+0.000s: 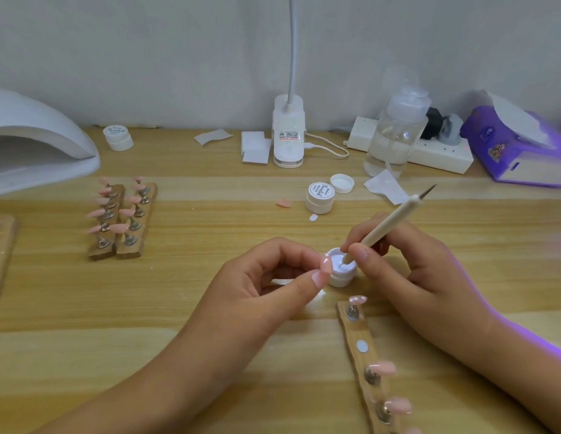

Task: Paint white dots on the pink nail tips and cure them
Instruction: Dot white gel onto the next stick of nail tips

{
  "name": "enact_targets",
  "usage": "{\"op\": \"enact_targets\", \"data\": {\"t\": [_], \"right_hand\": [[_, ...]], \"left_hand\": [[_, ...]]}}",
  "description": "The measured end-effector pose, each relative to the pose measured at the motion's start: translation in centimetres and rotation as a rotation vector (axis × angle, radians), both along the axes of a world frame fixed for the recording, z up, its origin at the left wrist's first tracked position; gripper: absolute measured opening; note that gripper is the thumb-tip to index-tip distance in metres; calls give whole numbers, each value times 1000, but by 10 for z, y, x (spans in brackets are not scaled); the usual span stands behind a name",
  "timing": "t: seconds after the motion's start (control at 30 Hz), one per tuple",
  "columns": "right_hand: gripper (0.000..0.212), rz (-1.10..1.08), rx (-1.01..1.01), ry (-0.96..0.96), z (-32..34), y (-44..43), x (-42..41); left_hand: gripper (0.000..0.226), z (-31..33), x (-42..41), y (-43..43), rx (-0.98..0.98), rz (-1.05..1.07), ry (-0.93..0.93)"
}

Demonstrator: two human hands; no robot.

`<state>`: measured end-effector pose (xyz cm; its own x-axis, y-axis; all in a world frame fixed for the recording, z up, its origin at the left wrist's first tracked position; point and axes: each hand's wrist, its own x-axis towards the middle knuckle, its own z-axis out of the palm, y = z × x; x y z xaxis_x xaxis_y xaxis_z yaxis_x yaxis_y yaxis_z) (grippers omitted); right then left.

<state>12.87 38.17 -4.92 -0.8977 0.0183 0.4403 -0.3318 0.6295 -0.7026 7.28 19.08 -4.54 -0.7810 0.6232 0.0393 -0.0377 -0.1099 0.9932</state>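
Pink nail tip [326, 264] is pinched by thumb and forefinger of the left hand [273, 277], just beside the open white gel pot [343, 274] at mid-worktop [210, 308], so loading and dotting are kept close. The dotting tool [398, 220], gripped pen-like by the right hand [407, 264], is dipped in. At 12 o'clock, a closed jar [320, 197] bears script not surely readable.

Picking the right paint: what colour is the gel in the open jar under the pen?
White; the jar shows best in the head view.
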Motion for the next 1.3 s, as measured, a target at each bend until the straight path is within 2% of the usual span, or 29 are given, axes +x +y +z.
{"op": "enact_targets", "data": {"t": [0.23, 0.4, 0.6, 0.67, 0.73, 0.9, 1.3], "right_hand": [[3, -52, -136, -6, 1, 1, 2], [13, -85, -463, 33, 4, 2, -1], [4, -54, -842, 26, 4, 3, 0], [17, 30, -924, -19, 4, 2, 2], [25, 123, -946, -52, 4, 0, 4], [27, 214, -937, -93, 4, -6, 8], [29, 199, -901, -110, 7, -11, 9]], "left_hand": [[8, -1, -1, 0, 0, -7, 5], [20, -3, -2, -1, 3, -13, 22], [20, -3, -2, 0, 3, -11, 31], [20, -3, -1, 0, 7, -12, 34], [20, -2, -1, 0, 12, -15, 34], [19, -2, -1, 0, 12, -21, 33], [18, -1, 0, 0, 13, -28, 47]]}}
